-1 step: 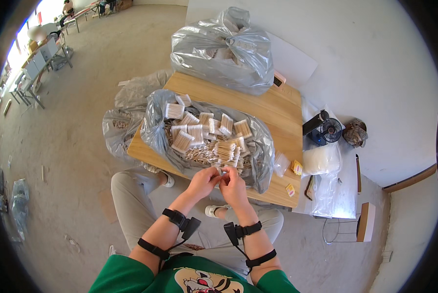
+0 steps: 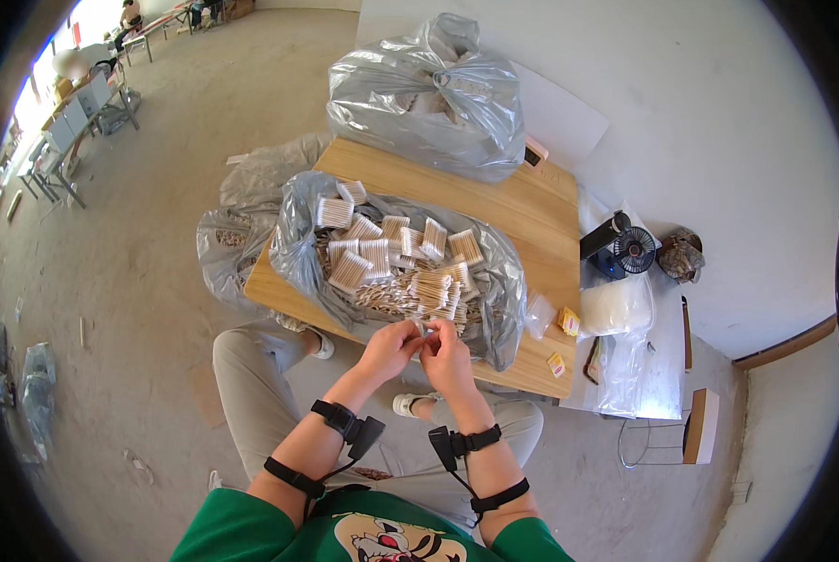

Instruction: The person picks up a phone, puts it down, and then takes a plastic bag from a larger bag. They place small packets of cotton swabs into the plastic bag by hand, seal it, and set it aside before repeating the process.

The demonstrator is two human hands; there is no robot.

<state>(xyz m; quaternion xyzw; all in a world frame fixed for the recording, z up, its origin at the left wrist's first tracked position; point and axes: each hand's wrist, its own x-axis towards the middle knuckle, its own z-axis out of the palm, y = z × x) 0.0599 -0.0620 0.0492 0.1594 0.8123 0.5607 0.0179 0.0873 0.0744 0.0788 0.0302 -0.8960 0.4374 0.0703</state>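
My left hand (image 2: 394,345) and my right hand (image 2: 446,353) meet at the near edge of an open grey plastic bag (image 2: 500,272). The fingers of both are closed in a pinch around a small pale, shiny bit, mostly hidden by the fingertips; I cannot make out what it is. Just beyond my fingers, a loose heap of cotton swabs (image 2: 382,297) fills the bag. On top of the heap lie several flat clear packs of cotton swabs (image 2: 375,257), some tilted over one another.
A tied, full grey bag (image 2: 391,122) stands at the wooden table's (image 2: 541,220) far end. Clear plastic sleeves (image 2: 538,314) and small yellow cards (image 2: 567,321) lie right. Beyond are a black fan (image 2: 633,249) and a white plastic bundle (image 2: 616,307). Other bags rest left; people sit far left.
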